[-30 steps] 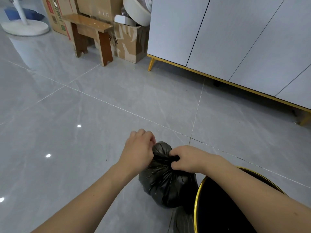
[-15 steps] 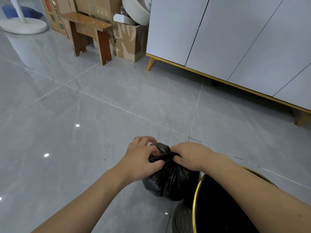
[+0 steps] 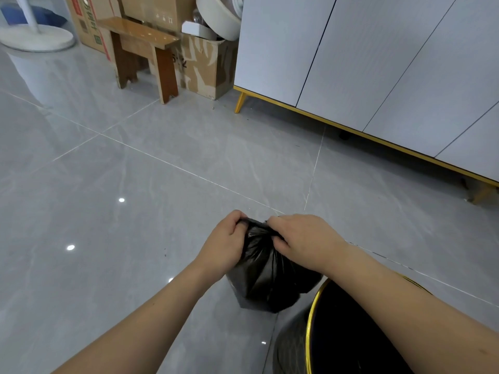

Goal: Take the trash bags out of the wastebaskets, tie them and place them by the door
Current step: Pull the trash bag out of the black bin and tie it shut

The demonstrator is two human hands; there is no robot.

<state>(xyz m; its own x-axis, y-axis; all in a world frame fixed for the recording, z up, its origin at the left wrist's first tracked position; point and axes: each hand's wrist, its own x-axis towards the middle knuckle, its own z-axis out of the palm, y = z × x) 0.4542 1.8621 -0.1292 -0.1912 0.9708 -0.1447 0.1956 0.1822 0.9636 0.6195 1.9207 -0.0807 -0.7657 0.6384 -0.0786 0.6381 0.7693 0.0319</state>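
A black trash bag [image 3: 266, 279] sits on the grey tiled floor in the lower middle of the head view. My left hand [image 3: 225, 242] pinches the gathered top of the bag from the left. My right hand [image 3: 303, 240] grips the same bunched neck from the right, and the plastic is stretched between the two hands. A black wastebasket with a gold rim [image 3: 313, 314] stands at the lower right, right next to the bag; my right forearm crosses over it.
A white cabinet on gold legs [image 3: 378, 63] runs along the back right. A wooden stool [image 3: 140, 47], cardboard boxes [image 3: 208, 63] and a white fan base [image 3: 35, 37] stand at the back left. Open floor lies to the left.
Both hands have closed in tighter on the bag's neck and pulled it up, so the plastic is drawn taut between them. The bag stays beside the wastebasket.
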